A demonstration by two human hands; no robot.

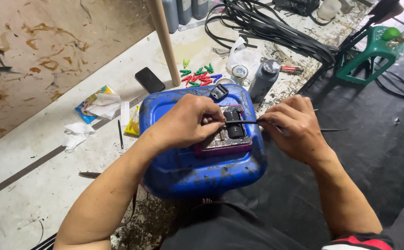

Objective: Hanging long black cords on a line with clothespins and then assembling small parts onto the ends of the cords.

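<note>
Forearms coming in from the bottom edge, both meeting over a scuffed blue plastic jerrycan lying on its side as a makeshift bench. Left hand curled nearly closed on top of the can, fingertips pinching a thin black strip right where it crosses a small grimy metal block with two black rollers. Right hand also mostly closed, just right of the can, thumb and forefinger nipping the same strip and keeping it taut and level. Strip running between the hands, touching the rollers, loose end poking out past the right hand over dark floor matting.

Progress, judging by the layout only: strip looks threaded or laid across the block, so feeding seems under way, not finished. Can't tell how much has gone through.

Left of the can: crumpled white tissues, a colourful snack wrapper, a black phone face down. Just behind the can: a black clip, a scatter of red, green and blue plastic pegs, a grey dirty bottle, a white plastic bag. Behind and left, a pale wooden pole leaning up. Far behind and right of the can: a big bundle of black strips and a green plastic stool.
</note>
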